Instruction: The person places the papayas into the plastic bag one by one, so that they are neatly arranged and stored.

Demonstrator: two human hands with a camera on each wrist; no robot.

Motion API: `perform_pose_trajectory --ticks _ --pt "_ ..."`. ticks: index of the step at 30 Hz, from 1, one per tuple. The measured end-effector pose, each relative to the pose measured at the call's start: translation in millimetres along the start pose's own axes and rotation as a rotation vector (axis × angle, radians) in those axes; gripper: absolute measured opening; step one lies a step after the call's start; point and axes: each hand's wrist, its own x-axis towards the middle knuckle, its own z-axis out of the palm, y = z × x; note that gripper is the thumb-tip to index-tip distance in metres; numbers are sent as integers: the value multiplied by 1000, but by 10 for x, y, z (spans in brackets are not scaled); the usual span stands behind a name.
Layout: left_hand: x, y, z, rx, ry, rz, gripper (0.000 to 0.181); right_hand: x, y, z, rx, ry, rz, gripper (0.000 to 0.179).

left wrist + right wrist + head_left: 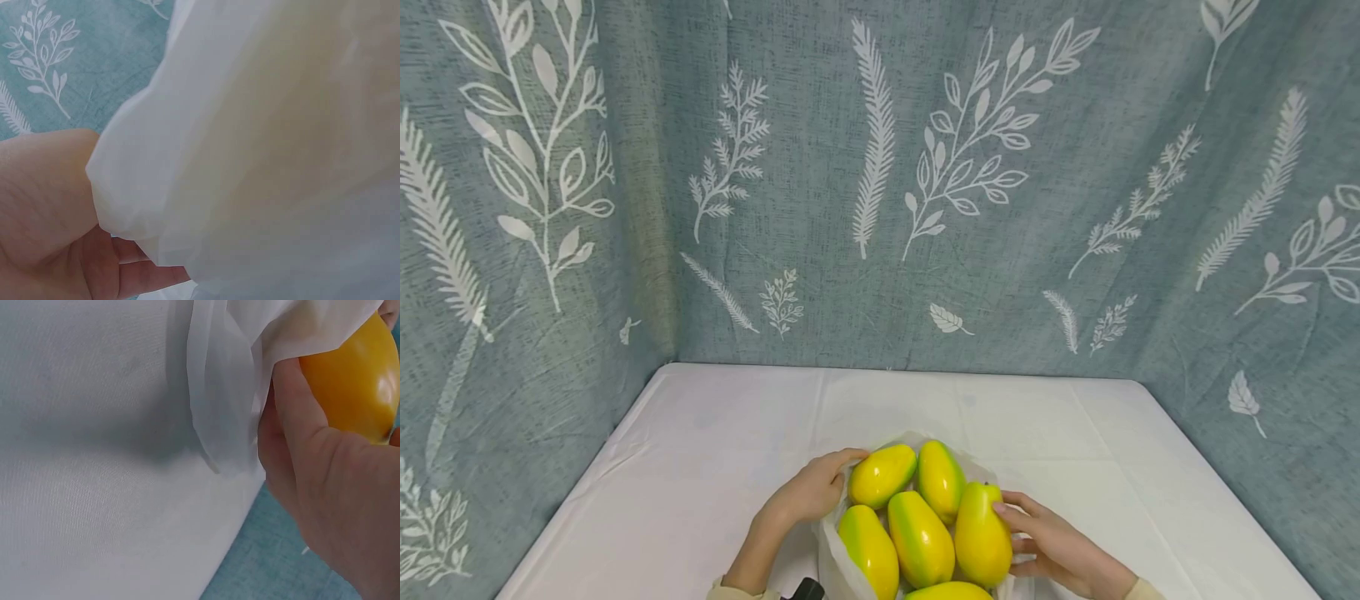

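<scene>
Several glossy yellow-green papayas lie together in a thin white plastic bag (833,554), low in the middle of the head view. At the bag's upper left, my left hand (814,486) holds its edge beside a papaya (883,477). In the left wrist view the film (144,169) covers part of that hand, with the thumb hidden. On the other side my right hand (1060,542) grips the rightmost papaya (981,533), a fingertip showing on its upper side. The right wrist view has the hand's fingers along this yellow fruit (353,381), partly under the bag's film (228,394).
A white cloth covers the table (737,417). Blue-grey curtains (820,183) with white leaf prints stand at the back and both sides. A small black object (807,589) shows at the bottom edge, near the left sleeve (733,593).
</scene>
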Motion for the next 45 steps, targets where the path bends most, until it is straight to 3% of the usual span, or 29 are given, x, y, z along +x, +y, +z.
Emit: perform_pose_trajectory --ticks 12,21,28,35,45 --pt "0 8 -6 2 -1 -8 43 61 -9 39 -88 33 56 80" --pt "-5 -1 -5 2 2 4 44 59 -52 5 -209 24 64 65" --pt "-2 2 -4 1 -1 -9 43 84 -86 -6 -169 16 105 52" --pt "-18 11 -12 8 4 -6 43 155 -97 -16 -154 52 170 59" --pt "-22 13 -28 9 6 14 43 142 -73 15 -137 74 147 61"
